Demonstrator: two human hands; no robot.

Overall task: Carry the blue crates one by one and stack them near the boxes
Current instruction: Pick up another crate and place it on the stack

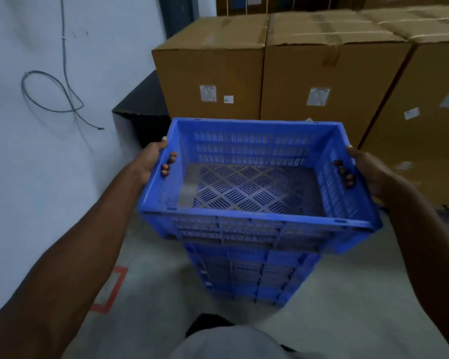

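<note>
I hold an empty blue crate [254, 224] with slotted walls and floor, seen from above at the centre of the head view. My left hand [151, 161] grips its left handle, fingers hooked through to the inside. My right hand [366, 172] grips the right handle the same way. Directly below it stands a stack of blue crates [252, 275] on the floor; I cannot tell whether the held crate touches the stack. Large cardboard boxes [296, 71] stand just behind.
A white wall [49, 151] with a loose grey cable [49, 97] runs along the left. A black box [143, 112] sits between wall and cardboard boxes. An orange floor marking [109, 288] lies at lower left. My trouser leg [233, 340] shows at the bottom.
</note>
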